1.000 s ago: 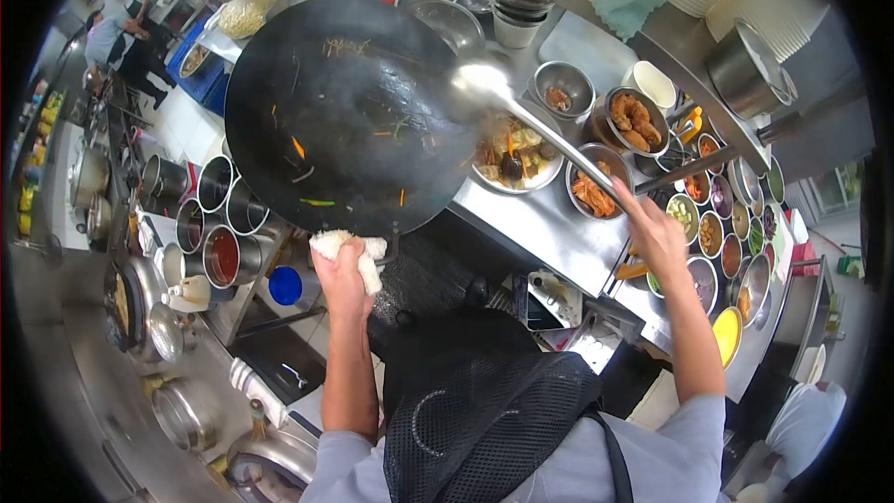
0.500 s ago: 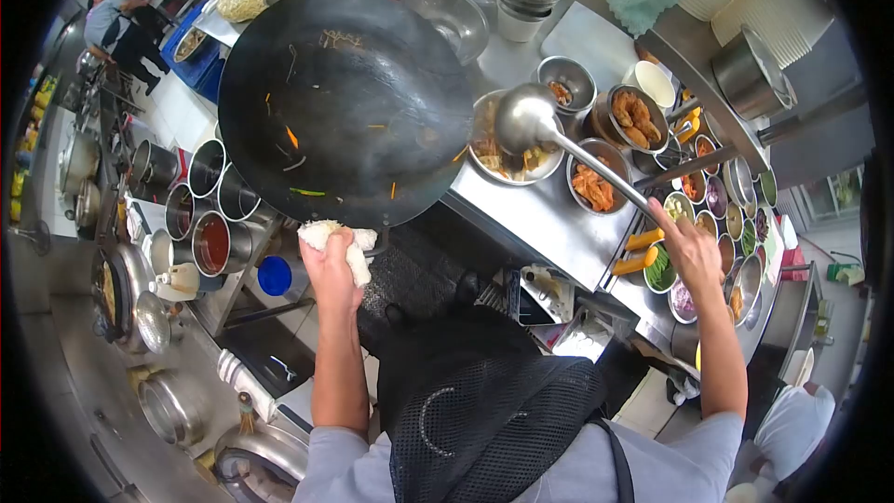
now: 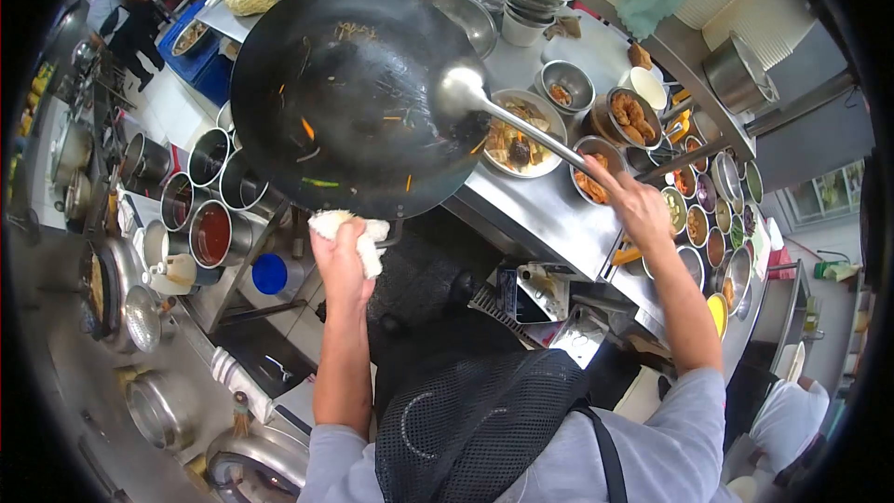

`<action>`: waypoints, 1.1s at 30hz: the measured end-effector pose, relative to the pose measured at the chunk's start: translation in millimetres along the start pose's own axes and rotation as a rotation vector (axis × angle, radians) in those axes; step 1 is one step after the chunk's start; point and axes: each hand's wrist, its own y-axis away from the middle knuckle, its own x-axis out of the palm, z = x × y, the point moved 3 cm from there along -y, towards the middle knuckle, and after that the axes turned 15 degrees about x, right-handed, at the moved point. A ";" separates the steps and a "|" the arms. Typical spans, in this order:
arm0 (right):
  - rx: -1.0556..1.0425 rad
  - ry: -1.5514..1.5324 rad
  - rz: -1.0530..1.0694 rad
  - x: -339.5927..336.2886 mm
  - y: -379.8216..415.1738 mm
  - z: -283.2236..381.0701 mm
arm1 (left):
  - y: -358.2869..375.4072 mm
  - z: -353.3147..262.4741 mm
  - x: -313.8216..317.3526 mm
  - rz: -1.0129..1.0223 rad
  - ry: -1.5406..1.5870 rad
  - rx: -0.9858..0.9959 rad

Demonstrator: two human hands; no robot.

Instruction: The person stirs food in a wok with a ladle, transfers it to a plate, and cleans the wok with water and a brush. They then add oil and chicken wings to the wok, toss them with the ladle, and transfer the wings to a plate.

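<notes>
My left hand (image 3: pixel 343 261) is closed round the near handle of a big black wok (image 3: pixel 363 102), with a folded white cloth (image 3: pixel 372 231) between palm and metal. The wok is tilted, and scraps of orange and green vegetable cling to its inside. In my right hand (image 3: pixel 635 208) is the handle of a long steel ladle (image 3: pixel 463 91); its bowl is over the wok's right side. Just right of the wok's rim, a round dish (image 3: pixel 540 114) of cooked vegetables and dark pieces stands on the steel counter (image 3: pixel 549 214).
Along the right stand bowls of fried pieces (image 3: pixel 633 116), orange meat (image 3: pixel 589 188) and several small ingredient tubs (image 3: pixel 696 225). On the left are pots, one with red sauce (image 3: pixel 212 233). A blue lid (image 3: pixel 270 274) lies low. Two people (image 3: pixel 116 14) stand at far left, another person (image 3: pixel 790 419) at lower right.
My right hand has moved left, bringing the ladle's bowl from above the dish to over the wok. The wok has shifted slightly to the right in view, uncovering more of the dish's food.
</notes>
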 end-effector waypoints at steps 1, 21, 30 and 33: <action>0.023 0.073 0.056 -7.1 10.7 -13.5 | -2.1 3.9 -0.9 -0.010 -0.004 0.000; -0.305 -0.518 -0.198 -38.7 68.2 238.8 | 92.1 -98.2 -225.6 -0.315 0.363 -0.327; -1.028 -0.701 0.189 -64.8 92.0 481.5 | 274.5 -196.2 -402.1 -0.872 -0.073 0.030; -1.218 -0.845 0.463 -79.5 115.5 556.3 | 344.9 -197.8 -421.7 -1.200 -0.106 0.176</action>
